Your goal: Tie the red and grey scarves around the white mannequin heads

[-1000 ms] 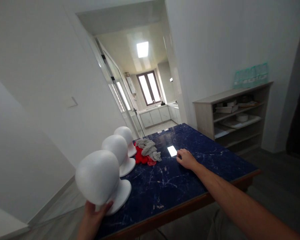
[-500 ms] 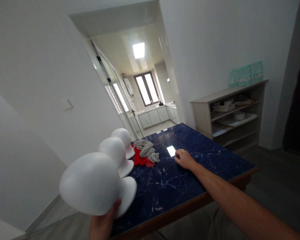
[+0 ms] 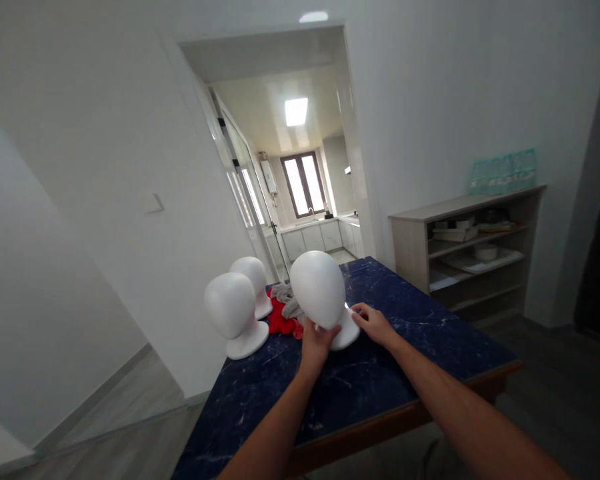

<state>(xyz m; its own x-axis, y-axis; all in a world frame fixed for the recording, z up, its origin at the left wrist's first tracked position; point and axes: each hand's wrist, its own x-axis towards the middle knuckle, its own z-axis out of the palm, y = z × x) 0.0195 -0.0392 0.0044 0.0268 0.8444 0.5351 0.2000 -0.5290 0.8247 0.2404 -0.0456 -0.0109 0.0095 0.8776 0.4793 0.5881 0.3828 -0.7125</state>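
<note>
Both bare forearms were stretched forward from the lower edge of the frame and converged near its centre. The left hand [image 3: 317, 343] was seen from the back, just below centre, its fingers curled closed in a grasp and its wrist held nearly straight. The right hand [image 3: 375, 323] was laid palm down slightly to the right of centre, with the fingers bent and pointed toward the left of the frame. The two hands were held near each other, not touching.

My one head view looks forward and down from behind both hands, near them, facing the doorway [image 3: 300, 167] beyond.
</note>
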